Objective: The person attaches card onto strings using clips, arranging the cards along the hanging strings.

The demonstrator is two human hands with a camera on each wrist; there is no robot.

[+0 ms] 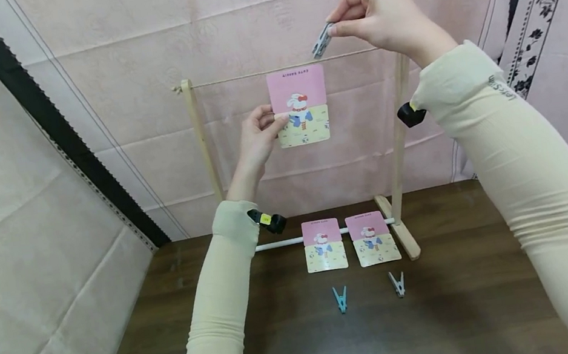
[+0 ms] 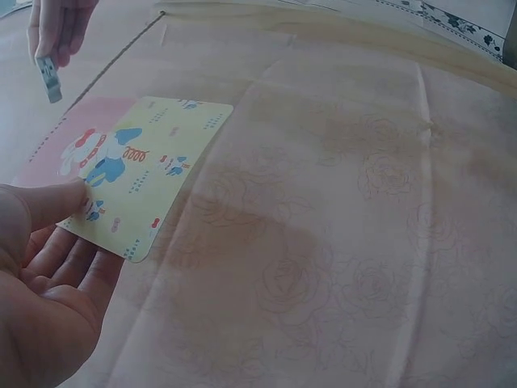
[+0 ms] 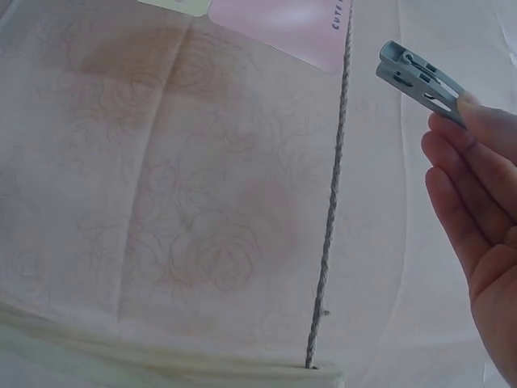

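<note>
My left hand (image 1: pixel 258 138) pinches a pink and yellow card (image 1: pixel 298 92) with a rabbit drawing by its left edge. The card's top edge lies just at the string (image 1: pixel 231 79), as the head view shows. Above and to the right, my right hand (image 1: pixel 375 13) pinches a grey-blue clothespin (image 1: pixel 321 41) between thumb and fingers. In the right wrist view the clothespin (image 3: pixel 420 79) is apart from both string and card, its gripping end turned toward the card. The left wrist view shows my thumb across the card's front (image 2: pixel 153 162), with fingers behind it.
The string runs between two wooden posts (image 1: pixel 205 146), joined low down by a white rod (image 1: pixel 280 243). On the brown table (image 1: pixel 298 346) lie two similar cards (image 1: pixel 326 256) (image 1: pixel 376 249), a blue clothespin (image 1: pixel 341 300) and a grey one (image 1: pixel 398 285). Pale cloth (image 1: pixel 145 57) hangs behind.
</note>
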